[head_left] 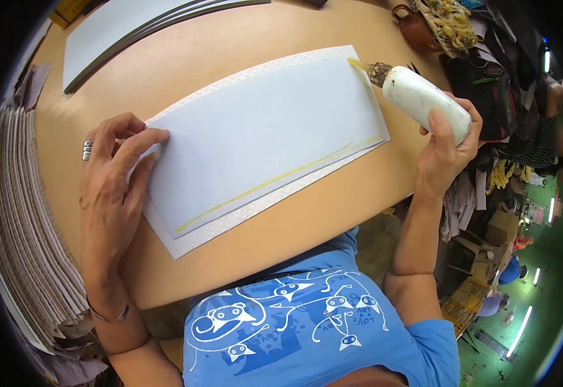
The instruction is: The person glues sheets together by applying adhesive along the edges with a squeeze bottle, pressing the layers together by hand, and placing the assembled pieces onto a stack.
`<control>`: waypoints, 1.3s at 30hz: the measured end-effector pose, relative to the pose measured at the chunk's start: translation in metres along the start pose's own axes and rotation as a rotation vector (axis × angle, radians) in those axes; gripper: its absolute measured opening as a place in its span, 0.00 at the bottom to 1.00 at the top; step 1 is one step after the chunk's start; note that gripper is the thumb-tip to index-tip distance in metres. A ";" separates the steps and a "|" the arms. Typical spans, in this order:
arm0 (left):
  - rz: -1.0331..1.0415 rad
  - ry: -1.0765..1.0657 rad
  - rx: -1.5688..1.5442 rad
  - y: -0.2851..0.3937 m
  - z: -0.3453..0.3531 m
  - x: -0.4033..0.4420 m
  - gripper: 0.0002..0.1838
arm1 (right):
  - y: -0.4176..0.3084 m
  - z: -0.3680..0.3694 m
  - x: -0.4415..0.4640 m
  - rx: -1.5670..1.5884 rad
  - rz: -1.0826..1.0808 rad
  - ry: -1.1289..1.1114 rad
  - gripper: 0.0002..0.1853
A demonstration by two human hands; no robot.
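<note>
A pale white sheet (pixel 262 122) with a curved far edge lies over a slightly larger textured white panel (pixel 188 245), whose rim shows along the far and near sides. A yellow glue line (pixel 262 182) runs along the near edge, and another streak follows the right edge. My left hand (pixel 109 177) holds the left edge of the sheet between fingers and thumb. Wrapped around the base of a white glue bottle (pixel 423 100) is my right hand (pixel 448 148). The bottle tilts down to the left, its yellow tip at the sheet's upper right corner.
Tall stacked layered pieces (pixel 30 219) line the table's left side. More white panels with dark edges (pixel 139 39) lie at the back. A brown pot (pixel 417 32) stands at the far right, beside dark cloth (pixel 481 97). Other people are in the distance at right.
</note>
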State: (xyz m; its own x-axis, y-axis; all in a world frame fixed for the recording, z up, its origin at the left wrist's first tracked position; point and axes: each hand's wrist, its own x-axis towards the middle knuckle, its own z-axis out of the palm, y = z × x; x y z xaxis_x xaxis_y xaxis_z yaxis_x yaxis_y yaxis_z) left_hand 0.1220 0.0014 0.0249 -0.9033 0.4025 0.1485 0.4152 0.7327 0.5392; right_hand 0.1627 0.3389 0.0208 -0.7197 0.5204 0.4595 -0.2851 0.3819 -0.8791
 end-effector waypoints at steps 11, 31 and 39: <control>-0.015 -0.011 -0.016 0.003 -0.003 -0.002 0.15 | -0.005 0.008 -0.011 -0.077 -0.081 -0.089 0.22; -0.008 0.017 -0.030 -0.004 -0.006 -0.002 0.12 | -0.013 0.024 -0.019 -0.026 -0.189 -0.217 0.23; -0.059 -0.022 -0.072 -0.007 -0.014 -0.006 0.09 | -0.026 0.040 -0.030 -0.036 -0.252 -0.322 0.25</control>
State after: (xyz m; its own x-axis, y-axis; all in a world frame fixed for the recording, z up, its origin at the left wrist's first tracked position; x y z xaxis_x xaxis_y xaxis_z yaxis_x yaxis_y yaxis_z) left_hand 0.1228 -0.0136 0.0315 -0.9232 0.3719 0.0970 0.3515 0.7146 0.6048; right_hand 0.1659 0.2826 0.0249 -0.7930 0.1437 0.5921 -0.4596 0.4967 -0.7362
